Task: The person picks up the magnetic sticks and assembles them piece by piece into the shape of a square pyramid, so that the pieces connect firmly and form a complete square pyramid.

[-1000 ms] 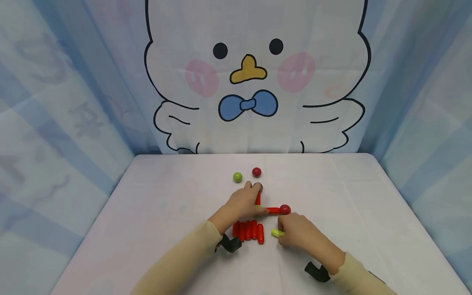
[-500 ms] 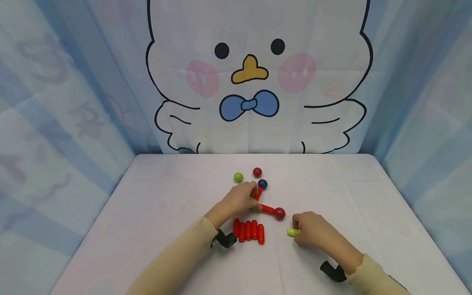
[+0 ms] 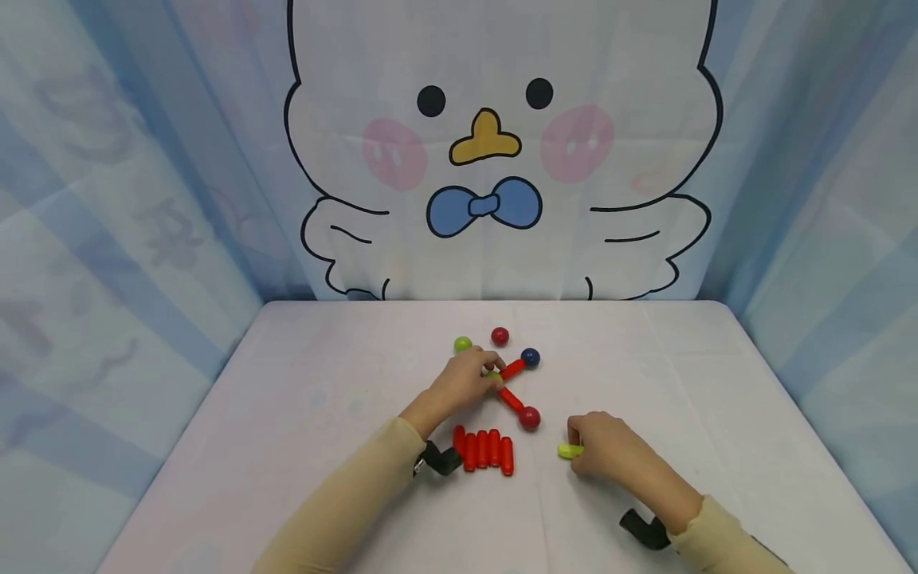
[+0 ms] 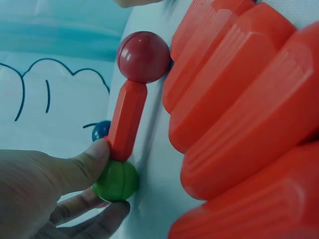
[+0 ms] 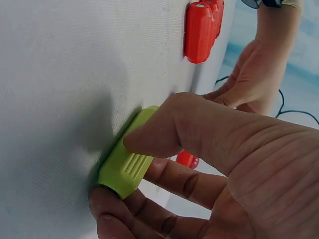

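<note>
Five red rods lie side by side nearest the person on the worktop, and just right of them the right hand pinches a green rod against the cloth. Farther out, the left hand pinches a green ball joining two red sticks, one ending in a dark red ball, the other in a blue ball. Beyond lie a loose green ball and red ball.
</note>
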Tool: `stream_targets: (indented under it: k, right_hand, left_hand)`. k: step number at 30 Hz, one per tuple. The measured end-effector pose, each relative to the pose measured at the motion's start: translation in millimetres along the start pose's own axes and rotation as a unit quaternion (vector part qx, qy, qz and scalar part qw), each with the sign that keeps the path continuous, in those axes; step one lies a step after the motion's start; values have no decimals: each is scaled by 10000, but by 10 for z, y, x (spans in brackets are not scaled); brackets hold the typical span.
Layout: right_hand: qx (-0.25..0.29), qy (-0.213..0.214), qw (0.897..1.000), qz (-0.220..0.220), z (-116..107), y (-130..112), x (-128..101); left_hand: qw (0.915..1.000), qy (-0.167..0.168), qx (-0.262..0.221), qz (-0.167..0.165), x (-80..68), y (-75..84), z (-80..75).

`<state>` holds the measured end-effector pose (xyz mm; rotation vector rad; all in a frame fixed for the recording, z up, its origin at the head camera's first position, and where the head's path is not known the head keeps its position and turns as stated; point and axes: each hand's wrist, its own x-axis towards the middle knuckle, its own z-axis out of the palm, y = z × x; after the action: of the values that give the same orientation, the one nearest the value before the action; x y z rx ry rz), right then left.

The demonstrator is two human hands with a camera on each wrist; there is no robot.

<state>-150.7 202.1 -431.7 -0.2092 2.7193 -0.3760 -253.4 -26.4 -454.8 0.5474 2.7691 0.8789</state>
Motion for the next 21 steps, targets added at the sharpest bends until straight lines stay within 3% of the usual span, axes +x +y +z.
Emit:
stream_targets:
  k: [10,18,21]
  right_hand:
    - [-30,54,10000,-37,17,-9,2]
    - [77,175,9998,-50,8,5,46]
    - [125,270,9995,-134,-6,-1,87]
  left_hand:
    - [9996,2,-117,246,-50,-88,29]
    - [9947,-986,-18,282,-193,-78,-121]
    - [9928,-1164,-19,282,-199,-85,-138]
